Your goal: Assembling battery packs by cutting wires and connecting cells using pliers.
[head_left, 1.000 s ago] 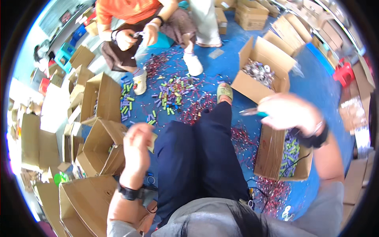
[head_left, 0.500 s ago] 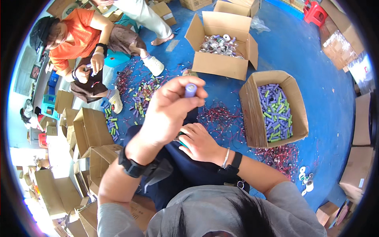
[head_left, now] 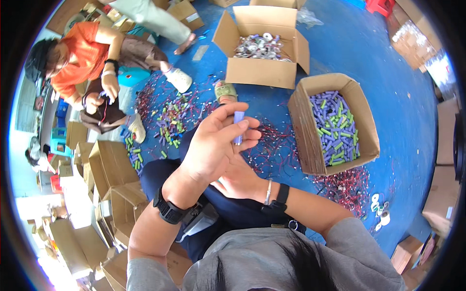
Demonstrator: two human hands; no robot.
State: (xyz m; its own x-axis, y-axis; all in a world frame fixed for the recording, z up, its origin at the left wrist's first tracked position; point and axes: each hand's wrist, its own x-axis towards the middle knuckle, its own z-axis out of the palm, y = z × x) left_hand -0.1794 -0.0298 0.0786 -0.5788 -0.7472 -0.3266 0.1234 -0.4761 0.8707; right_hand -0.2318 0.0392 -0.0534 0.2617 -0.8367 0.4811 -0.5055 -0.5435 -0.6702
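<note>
My left hand (head_left: 211, 145) is closed on a purple cylindrical battery (head_left: 238, 127), gripped between thumb and fingers above my lap. The battery stands nearly upright, with its upper end showing. Just below and behind is my right hand (head_left: 239, 178), close to the left wrist over my dark trousers. Its fingers are mostly hidden by the left hand, so whether it holds anything cannot be seen. To the right, a cardboard box (head_left: 303, 140) holds many purple and green batteries (head_left: 336, 128).
Beyond stands an open carton (head_left: 262, 72) of mixed wired parts. Red and black wires (head_left: 342, 189) and loose batteries (head_left: 170, 123) litter the blue floor. A co-worker in an orange top (head_left: 82, 53) sits at the upper left. Empty cartons (head_left: 111, 167) line the left side.
My left hand has come slightly lower, and the battery has turned from end-on to nearly upright, showing its side. My right hand has moved in behind the left, its fingers now covered.
</note>
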